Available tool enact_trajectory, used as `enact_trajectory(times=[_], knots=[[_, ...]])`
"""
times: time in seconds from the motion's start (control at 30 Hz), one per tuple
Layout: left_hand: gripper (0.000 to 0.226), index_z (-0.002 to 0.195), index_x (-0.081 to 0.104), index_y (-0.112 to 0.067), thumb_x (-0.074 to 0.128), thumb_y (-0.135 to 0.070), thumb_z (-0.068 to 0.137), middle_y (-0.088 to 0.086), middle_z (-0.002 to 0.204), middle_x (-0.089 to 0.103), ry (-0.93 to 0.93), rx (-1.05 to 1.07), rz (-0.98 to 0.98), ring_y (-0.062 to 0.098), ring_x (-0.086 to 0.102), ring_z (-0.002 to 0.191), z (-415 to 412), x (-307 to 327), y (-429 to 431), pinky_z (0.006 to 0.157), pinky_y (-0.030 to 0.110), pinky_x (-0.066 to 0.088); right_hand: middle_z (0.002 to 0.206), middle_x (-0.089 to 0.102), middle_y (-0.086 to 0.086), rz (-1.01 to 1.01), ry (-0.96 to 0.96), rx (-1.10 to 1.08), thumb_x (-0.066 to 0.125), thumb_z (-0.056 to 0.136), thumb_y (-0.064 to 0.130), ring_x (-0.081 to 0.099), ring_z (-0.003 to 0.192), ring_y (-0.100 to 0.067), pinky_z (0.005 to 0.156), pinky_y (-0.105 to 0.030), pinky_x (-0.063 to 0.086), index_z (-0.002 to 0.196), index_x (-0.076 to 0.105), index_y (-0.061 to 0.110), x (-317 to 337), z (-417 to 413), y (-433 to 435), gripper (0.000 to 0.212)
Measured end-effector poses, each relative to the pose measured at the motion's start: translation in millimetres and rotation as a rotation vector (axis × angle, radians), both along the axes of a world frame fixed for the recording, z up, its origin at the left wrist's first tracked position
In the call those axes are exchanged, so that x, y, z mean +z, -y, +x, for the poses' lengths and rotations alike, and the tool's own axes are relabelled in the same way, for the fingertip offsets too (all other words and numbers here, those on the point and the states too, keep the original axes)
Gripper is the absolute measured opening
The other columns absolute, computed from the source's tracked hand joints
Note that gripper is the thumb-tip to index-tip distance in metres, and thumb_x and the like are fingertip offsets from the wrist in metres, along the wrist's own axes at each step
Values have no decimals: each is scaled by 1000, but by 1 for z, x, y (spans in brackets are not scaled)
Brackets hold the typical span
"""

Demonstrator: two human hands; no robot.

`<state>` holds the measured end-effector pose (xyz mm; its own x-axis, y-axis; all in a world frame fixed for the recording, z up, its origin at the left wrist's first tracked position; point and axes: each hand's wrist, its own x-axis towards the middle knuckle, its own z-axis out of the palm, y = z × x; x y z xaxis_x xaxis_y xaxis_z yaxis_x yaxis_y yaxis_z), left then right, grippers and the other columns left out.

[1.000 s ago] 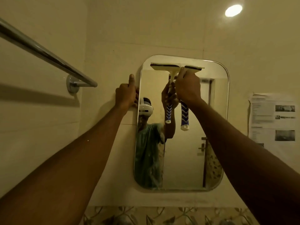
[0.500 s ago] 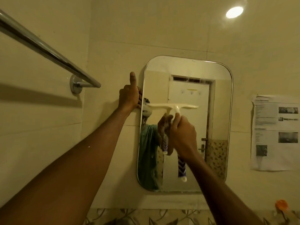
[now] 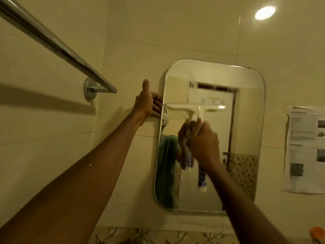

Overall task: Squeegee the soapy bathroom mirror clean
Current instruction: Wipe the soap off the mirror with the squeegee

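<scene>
Cream plastic squeegee with blue-white chevron handle (image 3: 190, 110) sat across the upper half of the round-cornered wall mirror (image 3: 246, 124), blade axis 9-to-3 o'clock, at 12 o'clock from the raised right hand (image 3: 204, 143), whose grip clasped the handle. The left hand (image 3: 145, 104), thumb up, held the mirror's 9 o'clock edge.

A tall mirror (image 3: 246, 85) with rounded corners is mounted upright on the wall, and its left edge is held by the left hand (image 3: 146, 104). A cream squeegee (image 3: 193, 108) (blurred) is laid level across its upper middle. The blue-and-white patterned handle is pointed downward and gripped by the right hand (image 3: 204, 145).
</scene>
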<state>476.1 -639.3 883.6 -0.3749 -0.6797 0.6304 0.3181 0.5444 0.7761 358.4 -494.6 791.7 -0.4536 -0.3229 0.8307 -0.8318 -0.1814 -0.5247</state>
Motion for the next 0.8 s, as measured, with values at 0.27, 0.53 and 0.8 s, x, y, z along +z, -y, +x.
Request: enact_trajectory(times=[0.27, 0.53, 0.8], knots=[[82, 84, 68, -5, 11, -62, 96, 20, 80, 70, 33, 58, -48, 31, 67, 68, 0, -1, -2, 66, 40, 59, 68, 60, 4, 64, 11, -15, 31, 104, 36, 59, 53, -7, 43, -12, 48, 89, 54, 22, -72, 15, -6, 31], [92, 84, 67, -6, 0, -69, 91, 10, 72, 70, 189, -26, -2, 23, 67, 65, 17, 14, -5, 61, 30, 56, 65, 56, 8, -53, -55, -58, 29, 106, 35, 56, 48, -2, 41, -8, 38, 92, 54, 15, 40, 14, 0, 35], [73, 87, 68, -4, 21, -57, 98, 11, 75, 71, 193, 63, -108, 21, 67, 59, 14, 12, -1, 53, 25, 54, 68, 64, 1, 109, 2, -62, 37, 103, 39, 64, 51, -10, 44, -31, 57, 98, 55, 23, -114, 11, 7, 25]])
